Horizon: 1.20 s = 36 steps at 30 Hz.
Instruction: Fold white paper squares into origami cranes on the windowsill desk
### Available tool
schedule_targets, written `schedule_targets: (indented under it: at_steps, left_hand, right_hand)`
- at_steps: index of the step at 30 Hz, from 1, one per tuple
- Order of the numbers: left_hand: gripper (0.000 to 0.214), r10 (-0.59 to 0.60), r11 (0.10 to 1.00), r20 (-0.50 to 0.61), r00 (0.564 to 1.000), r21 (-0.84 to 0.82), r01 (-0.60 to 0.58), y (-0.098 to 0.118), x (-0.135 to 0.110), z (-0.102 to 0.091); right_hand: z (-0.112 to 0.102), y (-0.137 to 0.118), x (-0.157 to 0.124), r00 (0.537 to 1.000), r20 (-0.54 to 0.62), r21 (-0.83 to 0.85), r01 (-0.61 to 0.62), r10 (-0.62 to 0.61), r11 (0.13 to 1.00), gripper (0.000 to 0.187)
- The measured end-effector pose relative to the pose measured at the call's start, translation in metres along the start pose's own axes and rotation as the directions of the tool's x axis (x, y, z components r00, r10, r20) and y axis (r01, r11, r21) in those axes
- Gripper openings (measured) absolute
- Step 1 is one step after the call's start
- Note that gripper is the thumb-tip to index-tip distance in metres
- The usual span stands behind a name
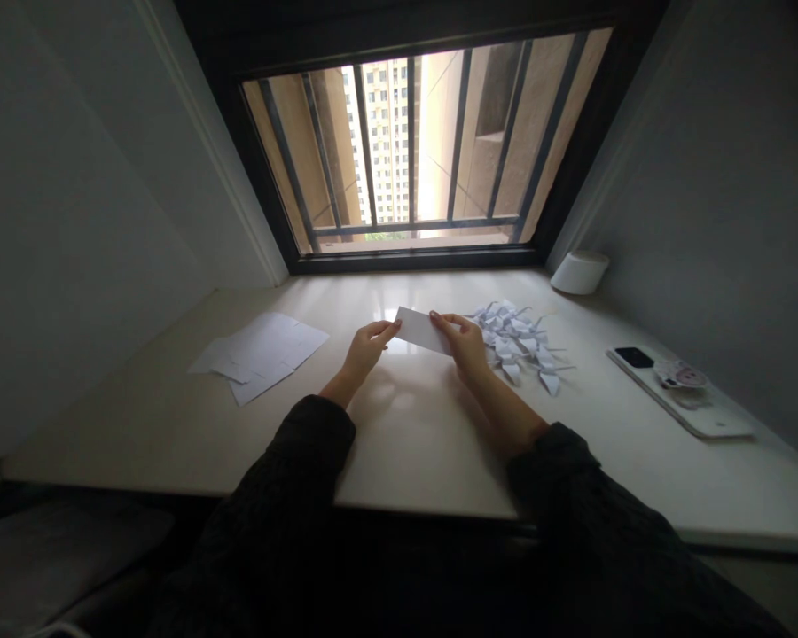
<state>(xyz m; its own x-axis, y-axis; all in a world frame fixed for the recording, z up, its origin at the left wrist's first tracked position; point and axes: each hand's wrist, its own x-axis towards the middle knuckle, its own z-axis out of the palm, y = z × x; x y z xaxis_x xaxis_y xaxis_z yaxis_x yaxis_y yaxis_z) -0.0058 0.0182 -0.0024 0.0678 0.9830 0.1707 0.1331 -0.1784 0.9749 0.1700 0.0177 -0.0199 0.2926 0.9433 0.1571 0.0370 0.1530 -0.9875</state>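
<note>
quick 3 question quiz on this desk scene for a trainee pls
1. True or false: the left hand and the right hand both grip the white paper.
2. What lies on the desk beside the right hand? A) a mug B) a pile of folded paper figures C) scissors
3. Fill in: the loose flat sheets lie to the person's ____ side.

Key: 1 true; 2 B; 3 left.
</note>
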Motion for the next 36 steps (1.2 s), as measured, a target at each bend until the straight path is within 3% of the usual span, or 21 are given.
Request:
schedule_targets:
  at_steps: [6,15,18,21,25,28,33,36]
  left_hand:
    - [0.032,0.091,0.992,-0.045,0.995,0.088,-0.087,-0.008,0.004,-0.003]
    - [0.027,0.133,0.990,-0.066,0.989,-0.031,-0.135,-0.003,0.002,0.000]
    - [0.029,0.113,0.990,-0.154,0.982,-0.071,-0.125,-0.001,0.002,0.000]
    - [0.033,0.005,0.985,-0.252,0.968,-0.165,-0.048,0.000,0.003,-0.003]
    - [0.038,-0.105,0.963,-0.254,0.962,-0.266,0.035,-0.003,0.006,-0.006]
    - [0.042,-0.127,0.952,-0.227,0.966,-0.300,0.055,-0.007,0.008,-0.007]
    - [0.045,-0.095,0.973,-0.224,0.970,-0.228,0.043,-0.009,0.006,-0.005]
    - [0.045,-0.131,0.971,-0.173,0.976,-0.222,0.091,-0.004,0.003,-0.003]
  right_hand:
    - [0.000,-0.001,-0.002,1.000,0.019,0.013,0.005,-0.005,1.000,0.059]
    - [0.000,-0.002,-0.003,0.990,0.113,0.065,-0.096,0.088,0.993,0.053]
    - [0.000,-0.008,-0.007,0.986,0.165,0.044,-0.015,0.007,0.999,0.049]
    - [0.001,-0.015,-0.011,0.953,0.270,0.044,0.131,-0.138,0.990,0.044]
    - [0.003,-0.016,-0.014,0.895,0.395,0.037,0.211,-0.208,0.977,0.036]
    - [0.004,-0.012,-0.013,0.914,0.369,0.038,0.169,-0.171,0.985,0.038]
    - [0.003,-0.006,-0.010,0.972,0.230,0.052,0.029,-0.040,0.998,0.044]
    - [0.003,-0.005,-0.009,0.989,0.147,0.055,0.012,-0.020,0.998,0.046]
